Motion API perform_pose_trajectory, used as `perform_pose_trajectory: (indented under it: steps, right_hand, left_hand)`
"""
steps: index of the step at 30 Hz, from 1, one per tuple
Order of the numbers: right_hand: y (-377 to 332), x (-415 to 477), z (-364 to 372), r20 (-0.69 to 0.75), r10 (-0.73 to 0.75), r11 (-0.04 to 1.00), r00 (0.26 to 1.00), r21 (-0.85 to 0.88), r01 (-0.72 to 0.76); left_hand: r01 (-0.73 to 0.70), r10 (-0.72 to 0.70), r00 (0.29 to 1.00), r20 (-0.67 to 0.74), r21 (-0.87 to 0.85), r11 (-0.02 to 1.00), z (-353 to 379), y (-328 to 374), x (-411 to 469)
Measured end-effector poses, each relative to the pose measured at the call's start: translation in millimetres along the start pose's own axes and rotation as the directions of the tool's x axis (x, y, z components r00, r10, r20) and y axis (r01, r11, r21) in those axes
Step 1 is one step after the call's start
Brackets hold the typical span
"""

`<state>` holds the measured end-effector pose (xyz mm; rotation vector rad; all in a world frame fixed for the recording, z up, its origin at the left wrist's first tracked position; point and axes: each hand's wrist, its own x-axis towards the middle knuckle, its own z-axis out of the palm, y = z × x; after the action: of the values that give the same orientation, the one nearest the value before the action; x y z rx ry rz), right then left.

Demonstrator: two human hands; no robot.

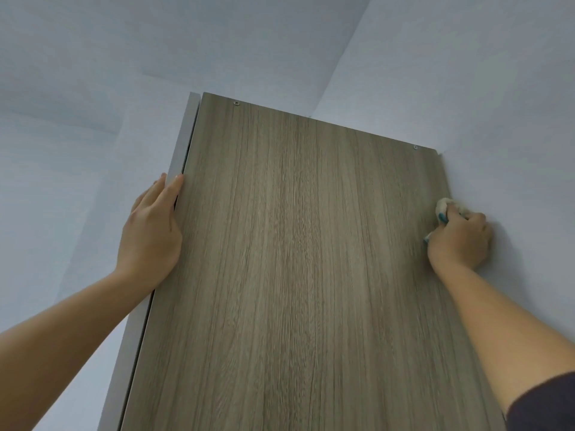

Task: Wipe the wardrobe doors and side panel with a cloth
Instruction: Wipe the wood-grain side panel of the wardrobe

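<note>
I am looking up along the wood-grain side panel (295, 244) of the wardrobe, which fills the middle of my view and runs up to its top edge, where two small screws (236, 103) sit near the corners. My right hand (459, 241) is curled around a bunched pale cloth (443, 206) and presses it against the panel at its far right edge, just where the board meets the wall (497, 104). My left hand (152, 231) lies flat with straight fingers on the opposite corner, its fingertips reaching onto the pale grey edge of the door (183, 144); it holds nothing and seems only to steady me. I judge the cloth to be soft and light. It will squash to any shape, so a full-fist hold with a wad pushed out in front, as I have now, suits it better than a fingertip pinch, which would let it drag loose. The panel looks like stiff, smooth laminate fixed in place, so it should take firm pressure without flexing, and the cloth ought to glide along the grain. The door is the part I would treat gently, since leaning on its thin edge could swing it. The narrow seam by the wall is where the cloth may snag or bunch up. A dark sleeve (547, 402) shows at my right elbow.
</note>
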<state>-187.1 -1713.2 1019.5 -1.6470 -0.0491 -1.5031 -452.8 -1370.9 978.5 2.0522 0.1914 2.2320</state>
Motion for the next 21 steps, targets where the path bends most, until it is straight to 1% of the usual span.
perform_pose_trajectory:
  steps: [2,5,8,12,15,18,21]
  right_hand:
    - [-10.7,-12.0,-0.6,-0.025,-0.008,0.999,1.0,0.05,0.009]
    - [-32.2,-35.7,1.5,-0.056,-0.147,0.979,0.988,0.134,0.153]
    - [-73.3,-64.8,-0.9,-0.077,-0.278,0.926,0.957,0.243,0.289]
    - [-148.8,-121.7,-7.2,-0.101,-0.492,0.798,0.865,0.344,0.495]
    - [-195.4,-160.9,-9.1,-0.12,-0.588,0.703,0.8,0.412,0.579]
    - [-222.4,-193.0,-12.3,-0.152,-0.68,0.618,0.717,0.407,0.673]
    - [-227.2,-210.3,-13.3,-0.163,-0.749,0.547,0.642,0.395,0.738]
  left_hand:
    - [0.002,-0.002,1.0,-0.002,-0.012,1.0,0.1,-0.5,0.3]
    - [0.0,0.0,1.0,-0.003,-0.015,1.0,0.0,-1.2,0.8]
    - [-0.005,0.005,1.0,0.01,-0.004,1.0,0.8,-0.7,1.0]
    - [-0.011,0.011,1.0,0.029,0.009,1.0,-0.7,-2.5,-1.0]
    - [-0.021,0.02,0.999,0.039,0.006,1.0,-2.1,-4.9,-4.0]
    - [-0.014,0.014,1.0,0.021,0.005,1.0,-2.5,-5.9,-7.3]
    - [-0.024,0.024,0.999,0.021,0.009,1.0,-3.3,-6.5,-12.9]
